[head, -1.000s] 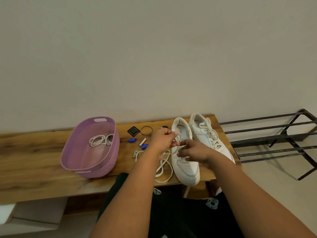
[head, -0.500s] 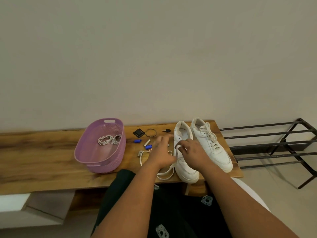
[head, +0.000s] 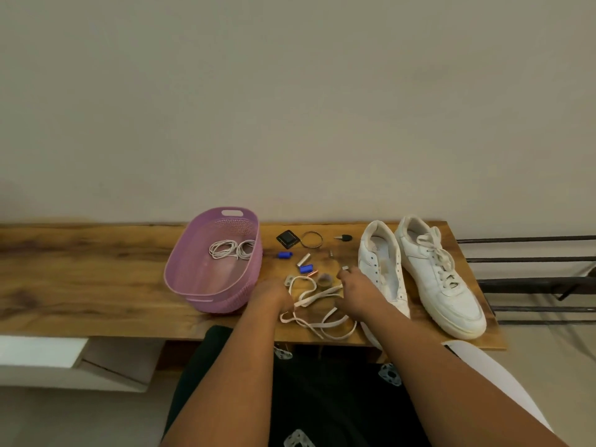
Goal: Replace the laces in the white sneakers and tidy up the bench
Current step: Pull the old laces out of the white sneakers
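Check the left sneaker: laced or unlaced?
Unlaced. The left sneaker shows bare eyelets; a loose lace lies on the bench beside it.

Dim even light, soft focus, edges perhaps bowed.

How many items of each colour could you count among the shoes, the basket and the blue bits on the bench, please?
White leather sneakers: 2, one unlaced, one laced
Purple plastic basket: 1
Small blue plastic pieces: 2
Total: 5
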